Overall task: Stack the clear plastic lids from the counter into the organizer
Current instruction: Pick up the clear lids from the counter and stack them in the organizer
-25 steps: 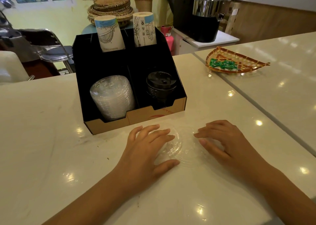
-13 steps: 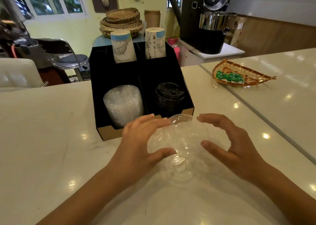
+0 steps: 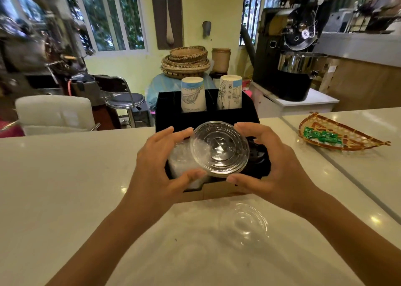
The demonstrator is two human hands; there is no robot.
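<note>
A clear plastic lid is held up in the air in front of the black organizer, tilted toward me. My left hand grips its left rim with thumb and fingers, and my right hand grips its right rim. Behind the lid, a stack of clear lids sits in the organizer's front left compartment, partly hidden. Dark lids fill the front right compartment. Another clear lid lies flat on the white counter near me.
Two paper cup stacks stand in the organizer's back compartments. A woven tray with a green packet lies on the counter to the right. Chairs, baskets and a coffee roaster stand beyond the counter.
Both hands lifted a clear lid off the counter and raised it up toward the organizer. One lid stayed on the counter. The camera tilted upward.
</note>
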